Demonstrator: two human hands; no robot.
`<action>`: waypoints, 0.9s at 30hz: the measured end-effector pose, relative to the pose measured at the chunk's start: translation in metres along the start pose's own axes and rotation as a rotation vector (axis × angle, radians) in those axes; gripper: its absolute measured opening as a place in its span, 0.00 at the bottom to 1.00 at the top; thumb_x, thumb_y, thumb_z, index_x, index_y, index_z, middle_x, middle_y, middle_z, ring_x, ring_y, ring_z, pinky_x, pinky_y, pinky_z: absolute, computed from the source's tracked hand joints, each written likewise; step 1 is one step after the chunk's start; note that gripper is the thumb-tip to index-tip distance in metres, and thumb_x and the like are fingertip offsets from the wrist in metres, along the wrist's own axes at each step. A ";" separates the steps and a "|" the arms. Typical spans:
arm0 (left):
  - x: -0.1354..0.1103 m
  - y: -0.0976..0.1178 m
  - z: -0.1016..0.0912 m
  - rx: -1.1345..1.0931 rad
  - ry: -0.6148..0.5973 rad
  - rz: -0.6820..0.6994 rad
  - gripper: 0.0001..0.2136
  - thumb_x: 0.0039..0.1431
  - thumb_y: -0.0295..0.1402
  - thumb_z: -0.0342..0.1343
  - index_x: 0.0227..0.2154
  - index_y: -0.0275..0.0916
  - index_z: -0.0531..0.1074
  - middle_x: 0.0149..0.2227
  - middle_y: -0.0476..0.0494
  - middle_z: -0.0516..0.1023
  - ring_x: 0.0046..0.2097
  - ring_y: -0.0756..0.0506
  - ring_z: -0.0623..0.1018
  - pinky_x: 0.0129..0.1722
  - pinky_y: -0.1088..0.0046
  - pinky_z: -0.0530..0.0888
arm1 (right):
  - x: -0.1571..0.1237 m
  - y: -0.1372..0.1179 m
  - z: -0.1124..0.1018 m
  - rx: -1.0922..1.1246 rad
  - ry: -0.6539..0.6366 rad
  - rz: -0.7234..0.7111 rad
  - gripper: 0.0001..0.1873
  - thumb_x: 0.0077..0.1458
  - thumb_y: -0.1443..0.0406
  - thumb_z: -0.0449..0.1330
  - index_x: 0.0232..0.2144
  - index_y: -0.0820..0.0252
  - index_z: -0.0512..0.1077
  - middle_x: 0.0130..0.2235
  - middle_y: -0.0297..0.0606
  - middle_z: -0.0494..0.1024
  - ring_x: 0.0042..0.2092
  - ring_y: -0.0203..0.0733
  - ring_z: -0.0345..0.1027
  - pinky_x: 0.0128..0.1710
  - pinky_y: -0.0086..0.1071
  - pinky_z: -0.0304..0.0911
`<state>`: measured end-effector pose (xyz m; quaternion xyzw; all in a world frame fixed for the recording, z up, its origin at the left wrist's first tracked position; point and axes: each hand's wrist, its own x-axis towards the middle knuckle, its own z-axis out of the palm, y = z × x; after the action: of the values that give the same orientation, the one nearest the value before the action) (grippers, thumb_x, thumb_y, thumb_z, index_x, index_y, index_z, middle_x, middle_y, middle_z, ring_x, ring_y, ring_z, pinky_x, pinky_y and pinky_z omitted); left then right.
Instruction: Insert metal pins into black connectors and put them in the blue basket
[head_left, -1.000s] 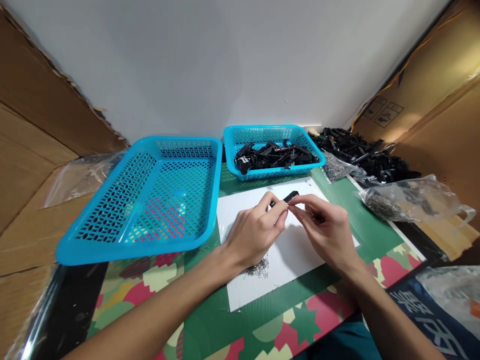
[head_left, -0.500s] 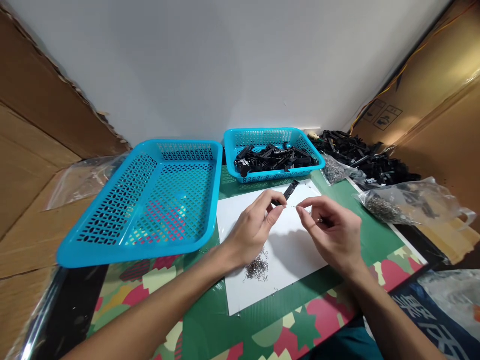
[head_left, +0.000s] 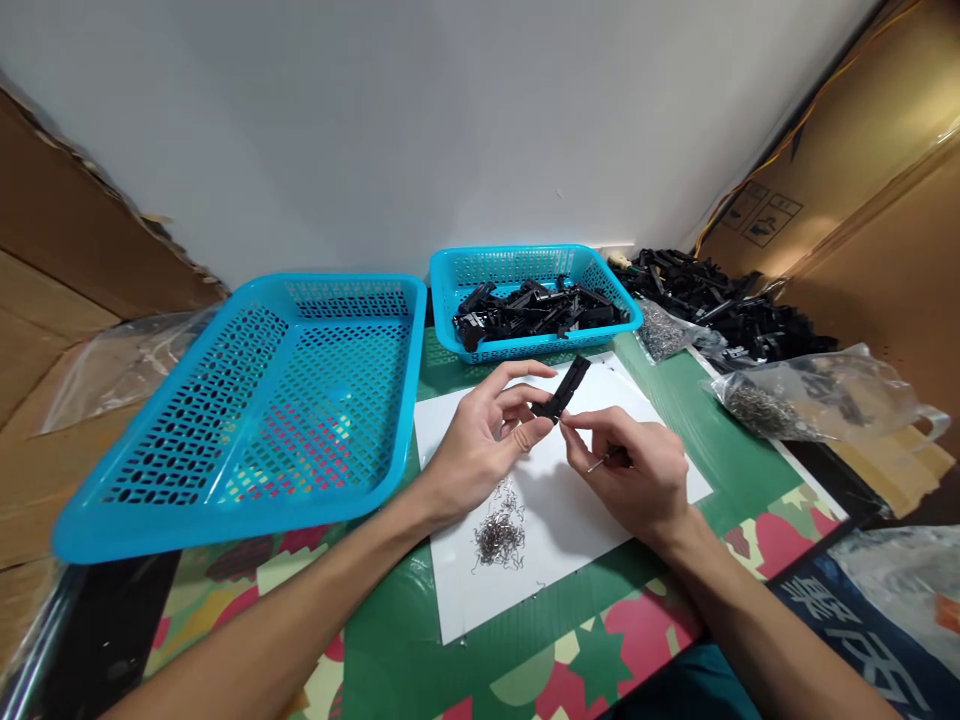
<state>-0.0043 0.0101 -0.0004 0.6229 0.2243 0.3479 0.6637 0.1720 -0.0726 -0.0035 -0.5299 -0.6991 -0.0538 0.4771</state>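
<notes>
Here, black part (head_left: 573,386) in left grip (head_left: 484,432), slim metal rod (head_left: 596,466) in right grip (head_left: 637,465)

Single head cam, worn by the person, looked fwd & down over the tabletop (head_left: 390,610) from its near side. View ran wide: L fingers (head_left: 525,437) & R fingers (head_left: 600,420) showed at close range, approx. mid-frame, w/ L forearm (head_left: 307,610) & R forearm (head_left: 750,620) reaching up from the bottom edge. Lg. blue basket (head_left: 240,535) fell L of ctr; sm. blue basket (head_left: 525,351) lay farther off, R of ctr. Pale wall (head_left: 322,130) backed the view, cardboard (head_left: 45,220) bounding L, printed carton (head_left: 877,200) R.
</notes>
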 end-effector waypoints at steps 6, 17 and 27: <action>0.001 -0.002 -0.001 0.018 0.003 0.020 0.20 0.65 0.37 0.67 0.58 0.43 0.75 0.51 0.39 0.83 0.50 0.42 0.81 0.42 0.70 0.78 | -0.003 0.002 -0.002 0.005 -0.018 -0.002 0.04 0.65 0.69 0.63 0.38 0.55 0.77 0.18 0.20 0.61 0.17 0.29 0.52 0.20 0.27 0.53; 0.002 -0.004 0.001 0.042 0.025 0.044 0.18 0.64 0.33 0.68 0.56 0.43 0.79 0.53 0.40 0.84 0.52 0.42 0.83 0.52 0.65 0.79 | -0.003 0.005 -0.003 -0.010 -0.049 -0.027 0.04 0.66 0.69 0.63 0.39 0.56 0.77 0.18 0.21 0.65 0.17 0.29 0.56 0.21 0.27 0.55; 0.003 -0.003 0.001 0.062 0.032 0.027 0.17 0.64 0.33 0.68 0.56 0.42 0.80 0.56 0.39 0.84 0.55 0.41 0.83 0.56 0.63 0.79 | -0.001 0.007 -0.002 0.084 -0.074 0.014 0.03 0.66 0.69 0.64 0.39 0.57 0.77 0.19 0.21 0.65 0.18 0.29 0.55 0.22 0.26 0.55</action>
<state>-0.0013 0.0120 -0.0028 0.6405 0.2371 0.3599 0.6356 0.1788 -0.0716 -0.0061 -0.5159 -0.7143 -0.0015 0.4729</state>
